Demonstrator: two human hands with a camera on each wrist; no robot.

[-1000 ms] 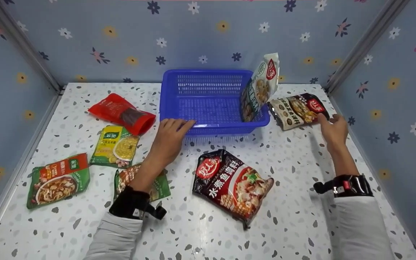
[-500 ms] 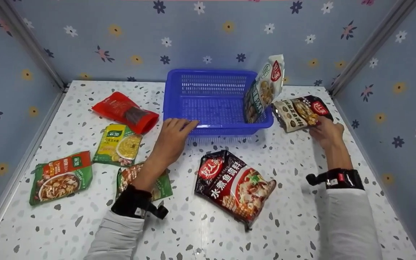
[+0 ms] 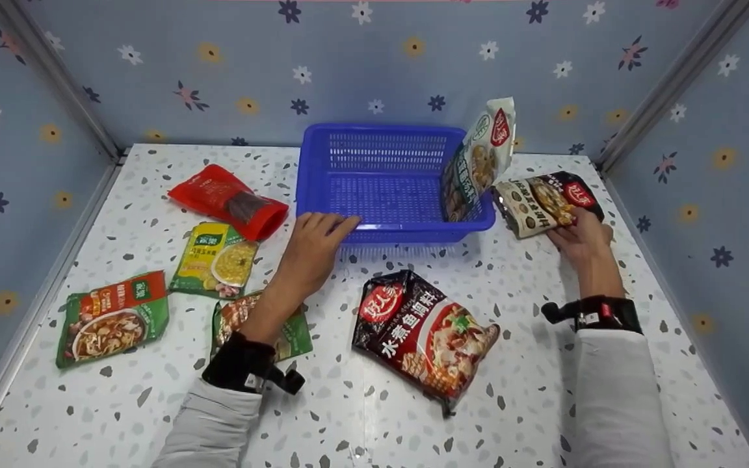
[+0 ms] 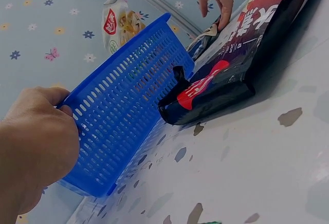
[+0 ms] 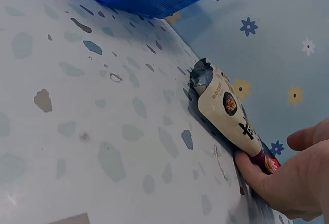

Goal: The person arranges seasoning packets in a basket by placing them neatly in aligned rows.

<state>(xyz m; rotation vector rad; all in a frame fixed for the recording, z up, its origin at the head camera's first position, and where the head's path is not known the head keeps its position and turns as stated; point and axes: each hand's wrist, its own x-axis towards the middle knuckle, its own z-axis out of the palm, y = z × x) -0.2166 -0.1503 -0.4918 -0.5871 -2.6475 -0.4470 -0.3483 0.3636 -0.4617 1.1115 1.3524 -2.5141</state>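
Observation:
My left hand point(image 3: 313, 250) grips the front left rim of the blue plastic basket point(image 3: 407, 227); the left wrist view shows its fingers hooked over the rim point(image 4: 67, 98). At the right, my right hand point(image 3: 586, 244) holds the lower right edge of a cream and dark seasoning packet point(image 3: 530, 201). In the right wrist view, the thumb is low against that packet point(image 5: 226, 113), with other fingers above it. A white and green seasoning packet point(image 3: 478, 162) leans upright inside the basket's right end, its top above the rim.
A dark red fish seasoning packet point(image 3: 423, 331) lies in front of the basket. To the left are a red pouch point(image 3: 228, 201), a yellow corn soup packet point(image 3: 212, 260) and a green and orange packet point(image 3: 114, 318). Another green packet point(image 3: 293, 335) is partly under the left forearm. Patterned walls surround the table.
My right hand has come in from the right, its fingers reaching the cream and dark packet's edge and closing there. The left hand keeps its place on the basket rim. The head view has shifted slightly.

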